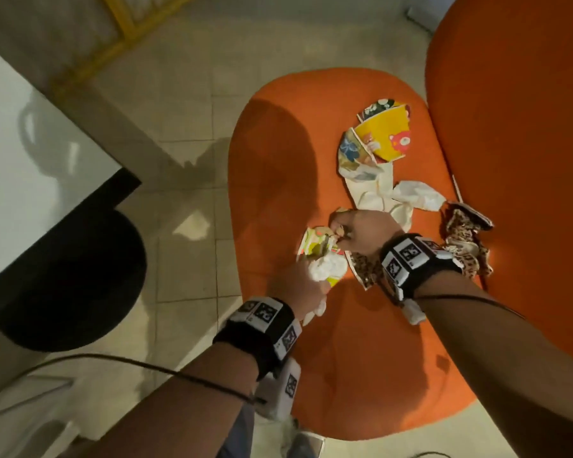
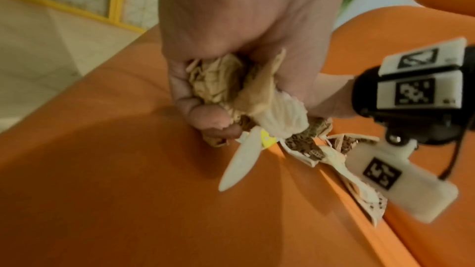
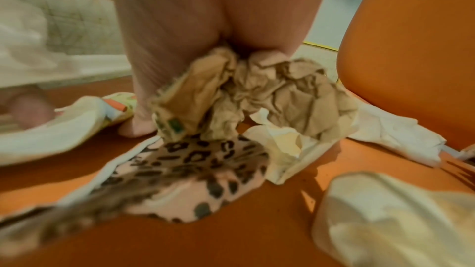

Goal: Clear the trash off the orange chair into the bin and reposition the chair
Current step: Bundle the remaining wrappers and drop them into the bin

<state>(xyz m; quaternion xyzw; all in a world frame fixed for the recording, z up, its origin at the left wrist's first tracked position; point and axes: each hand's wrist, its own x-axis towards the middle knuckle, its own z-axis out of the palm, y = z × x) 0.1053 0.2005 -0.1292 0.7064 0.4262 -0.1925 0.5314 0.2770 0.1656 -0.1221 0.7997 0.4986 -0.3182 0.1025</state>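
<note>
Head view: the orange chair (image 1: 328, 358) fills the middle & right of the frame. Trash sits on its seat. The left hand (image 1: 298, 285) at mid-frame is curled round a white paper wad (image 1: 325, 269). The right hand (image 1: 361, 234), just above it, pinches small scraps next to a yellow-green wrapper (image 1: 315, 247). More trash lies higher up: a yellow paper piece (image 1: 386, 133), white tissues (image 1: 407, 196), and a leopard-print piece (image 1: 463, 239) to the right of the right wrist. No bin in view that I can be sure of.

Left wrist view: the left hand (image 2: 231, 38) grips crumpled tan paper (image 2: 213, 82) & white bits, low over the seat. A white strip (image 2: 239, 164) hangs down from the bunch.

Right wrist view: the right hand (image 3: 205, 38) holds crumpled brown paper (image 3: 257, 96) at mid-frame. Leopard-print paper (image 3: 192, 172) lies flat under it, touching the seat.

All this looks light, soft & squishy, prob. easy to crush into one ball. Flat bits may slip, so pinch them at an edge or scoop from under. The chair looks heavy; grab its back or seat rim w/ both hands.
</note>
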